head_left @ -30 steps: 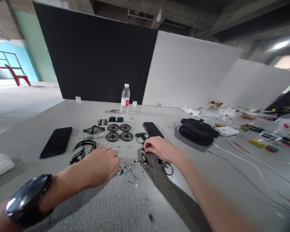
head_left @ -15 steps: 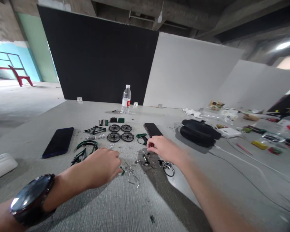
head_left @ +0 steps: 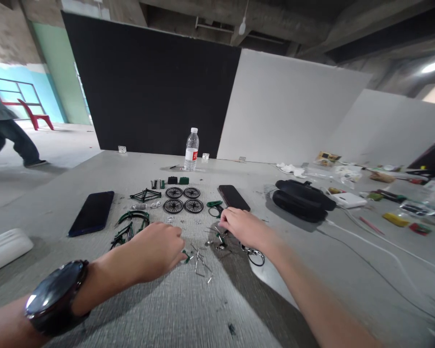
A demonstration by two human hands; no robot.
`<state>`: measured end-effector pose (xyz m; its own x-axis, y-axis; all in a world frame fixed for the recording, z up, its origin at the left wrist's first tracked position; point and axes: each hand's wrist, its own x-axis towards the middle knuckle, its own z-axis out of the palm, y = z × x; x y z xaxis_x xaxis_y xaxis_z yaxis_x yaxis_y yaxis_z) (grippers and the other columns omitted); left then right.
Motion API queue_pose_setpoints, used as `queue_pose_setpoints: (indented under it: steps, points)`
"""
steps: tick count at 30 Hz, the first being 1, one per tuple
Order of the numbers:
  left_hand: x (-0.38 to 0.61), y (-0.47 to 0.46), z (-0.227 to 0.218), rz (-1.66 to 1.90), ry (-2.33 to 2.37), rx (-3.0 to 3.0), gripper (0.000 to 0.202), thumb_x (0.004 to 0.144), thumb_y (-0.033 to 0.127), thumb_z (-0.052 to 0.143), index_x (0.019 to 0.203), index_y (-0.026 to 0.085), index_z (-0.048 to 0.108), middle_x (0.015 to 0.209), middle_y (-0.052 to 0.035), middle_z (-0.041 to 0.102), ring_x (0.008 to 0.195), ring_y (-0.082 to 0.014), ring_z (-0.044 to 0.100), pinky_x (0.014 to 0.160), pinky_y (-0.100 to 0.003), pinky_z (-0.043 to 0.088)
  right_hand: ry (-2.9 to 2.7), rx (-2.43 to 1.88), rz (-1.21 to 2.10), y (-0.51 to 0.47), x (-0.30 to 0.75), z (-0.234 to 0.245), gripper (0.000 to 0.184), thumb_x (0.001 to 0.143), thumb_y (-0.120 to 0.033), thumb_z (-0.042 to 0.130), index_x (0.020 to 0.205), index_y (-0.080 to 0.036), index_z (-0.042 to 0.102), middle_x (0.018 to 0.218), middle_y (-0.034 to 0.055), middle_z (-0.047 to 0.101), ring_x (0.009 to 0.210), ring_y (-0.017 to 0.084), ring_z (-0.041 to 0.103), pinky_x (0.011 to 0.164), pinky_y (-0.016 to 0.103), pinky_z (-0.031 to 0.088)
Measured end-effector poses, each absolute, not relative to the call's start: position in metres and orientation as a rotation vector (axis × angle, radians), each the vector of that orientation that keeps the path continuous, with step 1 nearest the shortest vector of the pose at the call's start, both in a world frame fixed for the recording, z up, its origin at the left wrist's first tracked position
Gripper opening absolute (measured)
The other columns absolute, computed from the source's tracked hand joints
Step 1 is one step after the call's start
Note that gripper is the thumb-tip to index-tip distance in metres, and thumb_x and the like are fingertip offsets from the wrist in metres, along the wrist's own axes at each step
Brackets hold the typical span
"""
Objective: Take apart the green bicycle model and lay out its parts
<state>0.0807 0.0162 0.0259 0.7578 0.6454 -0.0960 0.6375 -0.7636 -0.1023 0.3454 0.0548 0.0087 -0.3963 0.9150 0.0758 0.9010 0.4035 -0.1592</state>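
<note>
Lying just below the centre of the frame, thin metal rods (head_left: 196, 265) are spread at mixed angles between the two hands, which are held well apart. A small green piece (head_left: 186, 256) is seen at the thumb of the left hand (head_left: 159, 249); whether it is gripped cannot be told. Loose small parts (head_left: 222, 239), lower centre, are met from their right by the right hand (head_left: 244, 227), the nearer one, its grip hidden. Beyond, four black wheels (head_left: 173, 206) are laid out in a square.

The left hand (head_left: 155, 249) and right hand (head_left: 243, 226) stay apart, fingers (head_left: 177, 233) curled, short of the table's (head_left: 174, 314) far edge.
</note>
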Motion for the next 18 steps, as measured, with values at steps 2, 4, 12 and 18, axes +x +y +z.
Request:
queue_pose_setpoints:
  steps: [2, 4, 12, 18]
  points:
    - [0.082, 0.016, 0.027, 0.200, -1.064, -2.883, 0.027, 0.101, 0.032, 0.049, 0.094, 0.017, 0.071, 0.090, -0.0085, 0.070, 0.080, -0.0246, 0.065, 0.064, -0.034, 0.040, -2.453, -1.559, 0.154, 0.055, 0.339, 0.010, 0.017, 0.097, -0.023, 0.048, 0.087, -0.021, 0.061, 0.094, 0.0068, 0.068, 0.079, 0.020, 0.060, 0.067, 0.032, 0.038]
    - [0.083, 0.015, 0.029, 0.229, -1.071, -2.883, 0.027, 0.100, 0.032, 0.049, 0.094, 0.017, 0.071, 0.090, -0.0092, 0.070, 0.080, -0.0249, 0.065, 0.063, -0.034, 0.040, -2.405, -1.487, 0.172, 0.057, 0.328, 0.010, 0.017, 0.099, -0.022, 0.046, 0.089, -0.022, 0.060, 0.097, 0.0056, 0.068, 0.082, 0.019, 0.060, 0.070, 0.031, 0.039]
    - [0.084, 0.011, 0.034, 0.165, -1.053, -2.894, 0.030, 0.101, 0.031, 0.047, 0.091, 0.016, 0.070, 0.089, -0.0079, 0.070, 0.072, -0.0213, 0.063, 0.059, -0.033, 0.038, -2.533, -1.386, -0.097, 0.084, 0.287, -0.001, 0.013, 0.099, -0.019, 0.051, 0.090, -0.021, 0.060, 0.095, 0.0043, 0.068, 0.083, 0.019, 0.062, 0.070, 0.031, 0.036]
    - [0.083, 0.019, 0.020, 0.120, -1.008, -2.871, 0.032, 0.098, 0.035, 0.050, 0.085, 0.017, 0.072, 0.083, -0.0091, 0.069, 0.073, -0.0232, 0.065, 0.058, -0.034, 0.040, -2.498, -1.317, -0.082, 0.091, 0.274, -0.001, 0.014, 0.099, -0.017, 0.047, 0.087, -0.021, 0.055, 0.089, 0.0042, 0.067, 0.078, 0.019, 0.060, 0.065, 0.030, 0.035]
